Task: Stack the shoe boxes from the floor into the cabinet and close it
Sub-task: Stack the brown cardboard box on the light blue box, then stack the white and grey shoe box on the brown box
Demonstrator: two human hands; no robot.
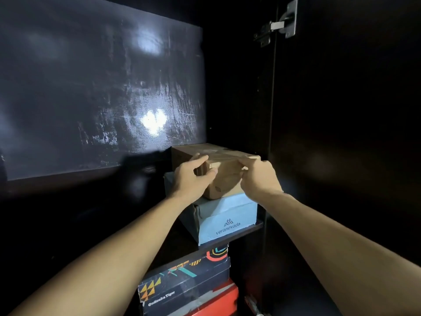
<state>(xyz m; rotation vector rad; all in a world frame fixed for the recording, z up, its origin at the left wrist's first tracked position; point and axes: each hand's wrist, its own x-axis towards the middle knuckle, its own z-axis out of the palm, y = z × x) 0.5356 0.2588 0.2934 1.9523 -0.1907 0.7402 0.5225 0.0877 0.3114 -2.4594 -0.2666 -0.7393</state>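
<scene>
A plain brown cardboard shoe box point(224, 165) lies on top of a light blue box point(227, 215) printed "veranevada", which stands on a dark shelf point(250, 230) inside the cabinet. My left hand point(193, 176) grips the brown box's near left corner, fingers on its top and thumb on its front. My right hand point(259, 179) pinches the lid's near right edge. Below the shelf a dark patterned "Onitsuka Tiger" box point(182, 283) sits on a red box point(225, 299).
The cabinet's scratched, glossy dark back panel point(102, 87) fills the left. The open dark door point(341, 133) stands at the right, held by a metal hinge point(280, 23). The shelf space left of the stacked boxes is dark.
</scene>
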